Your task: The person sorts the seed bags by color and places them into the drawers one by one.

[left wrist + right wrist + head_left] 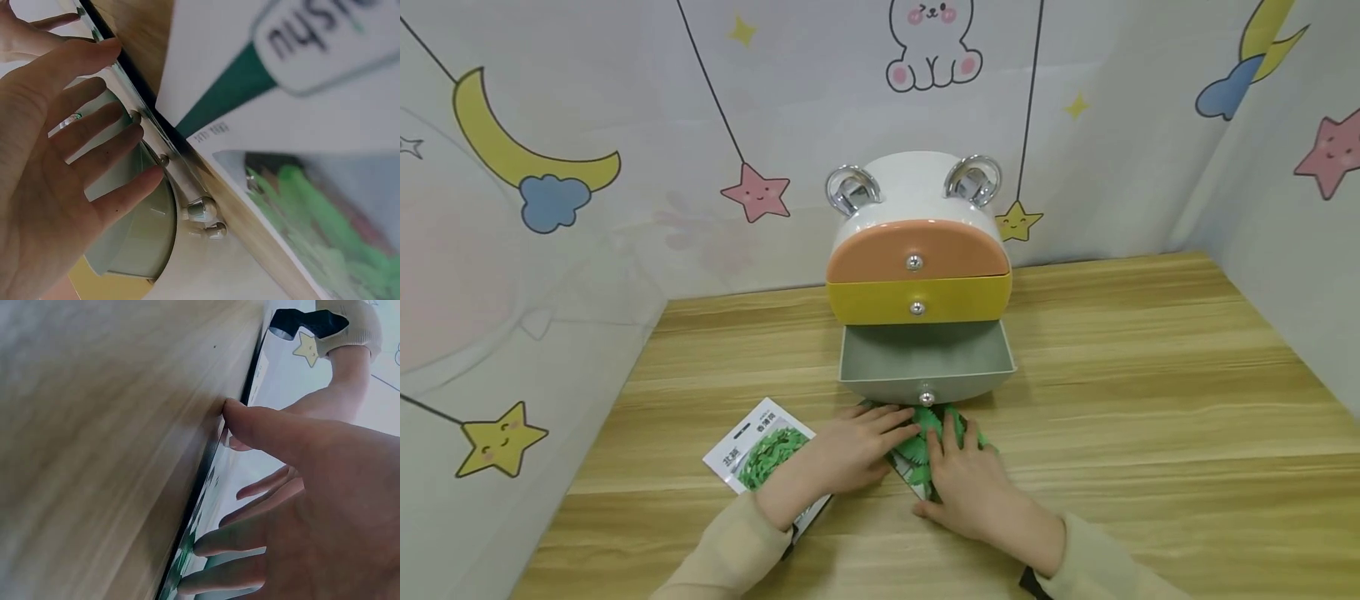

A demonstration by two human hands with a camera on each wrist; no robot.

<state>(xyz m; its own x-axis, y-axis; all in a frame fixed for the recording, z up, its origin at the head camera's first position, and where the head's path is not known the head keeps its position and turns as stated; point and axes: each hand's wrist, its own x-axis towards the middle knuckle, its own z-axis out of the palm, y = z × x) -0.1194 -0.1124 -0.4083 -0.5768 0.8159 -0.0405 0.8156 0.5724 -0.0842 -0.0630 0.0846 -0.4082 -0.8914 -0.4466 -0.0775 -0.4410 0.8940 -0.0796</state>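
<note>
A flat packet printed with green leaves (pixel 915 454) lies on the table in the head view, just in front of the open grey-green drawer (pixel 925 358). My left hand (pixel 857 446) rests on its left side with fingers extended; they look straight in the left wrist view too. On the packet's right side lies my right hand (pixel 973 483), fingers spread and pointing forward. Both hands cover much of the packet. A second packet, white with a leafy green picture (pixel 772 454), lies under my left forearm and is partly hidden by it.
Behind the hands stands a small white drawer cabinet (pixel 913 187) with silver ear-shaped handles. Its orange drawer (pixel 880 254) and yellow drawer (pixel 872 302) are closed. Cloth walls (pixel 820 100) printed with stars and moons enclose the wooden table (pixel 1150 400).
</note>
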